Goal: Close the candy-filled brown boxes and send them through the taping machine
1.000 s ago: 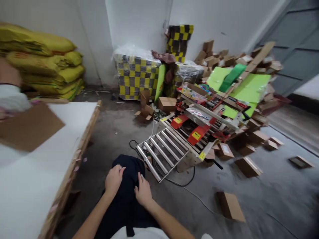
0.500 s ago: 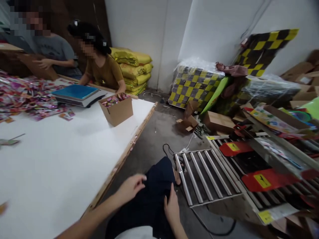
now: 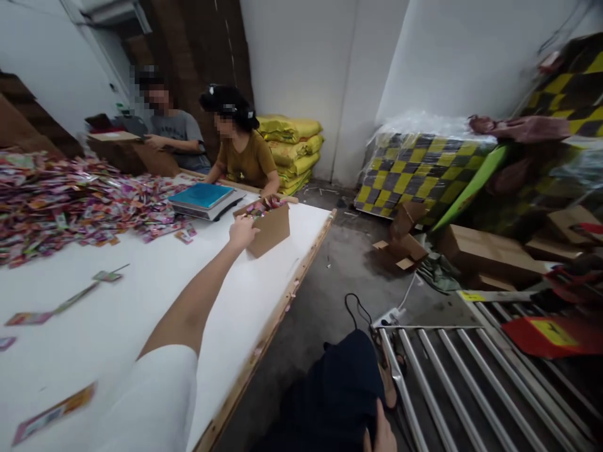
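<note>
My left hand (image 3: 242,232) is stretched far out over the white table (image 3: 226,314). Its fingers close on the left side of an open cardboard box (image 3: 271,231), near the rim; part of the grip is hidden behind the hand. Small shiny pink and purple packets (image 3: 264,207) fill the box, which stands upright on the table. Low in the view, my right hand (image 3: 382,432) rests by the knee of my dark trousers (image 3: 339,383), fingers apart, holding nothing that I can see.
A blue-topped scale (image 3: 202,196) stands left of the box, before a heap of packets (image 3: 85,201). Two people sit across the table, one with a carton (image 3: 157,160). A roller conveyor (image 3: 438,376) is on my right; cartons (image 3: 490,251) and a power strip (image 3: 391,317) lie on the floor.
My left hand has gone from above my lap out to the box and taken hold of its side. My right hand stays by my knee. The view has swung left.
</note>
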